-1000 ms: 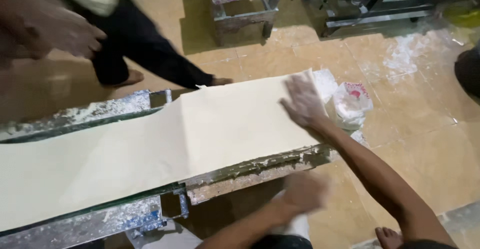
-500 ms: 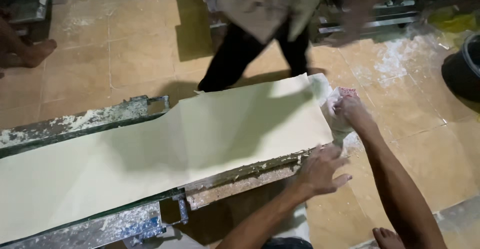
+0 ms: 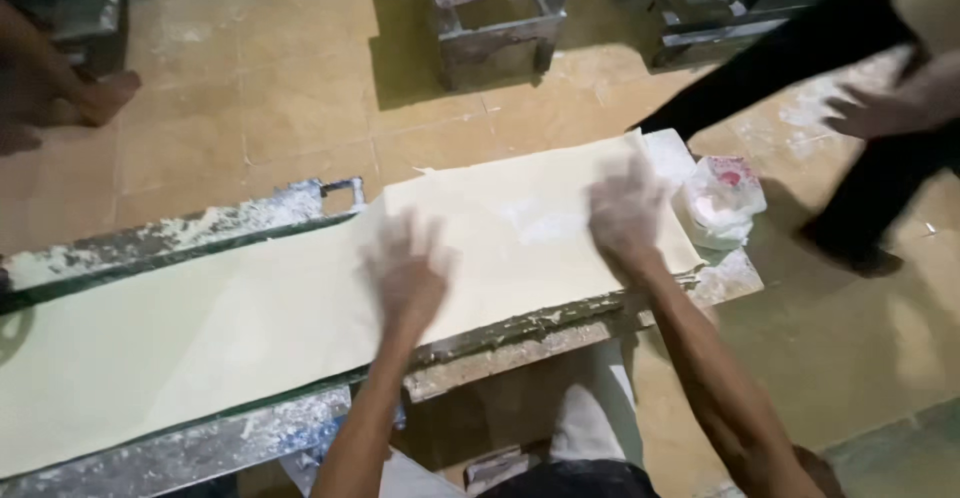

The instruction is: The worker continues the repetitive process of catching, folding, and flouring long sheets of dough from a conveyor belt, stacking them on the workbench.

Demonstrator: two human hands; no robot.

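one long pale dough sheet point(image 3: 300, 298) lies flat along the floury metal bench point(image 3: 150, 243). left hand point(image 3: 405, 273) and right hand point(image 3: 625, 213) rest on the sheet palms down, fingers spread, gripping nothing, likely spreading flour. flour bag point(image 3: 722, 198) just beyond the sheet's right end.

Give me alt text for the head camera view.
Both the left hand and right hand press flat on a long pale dough sheet lying along a floury metal bench. A plastic bag sits at its end.
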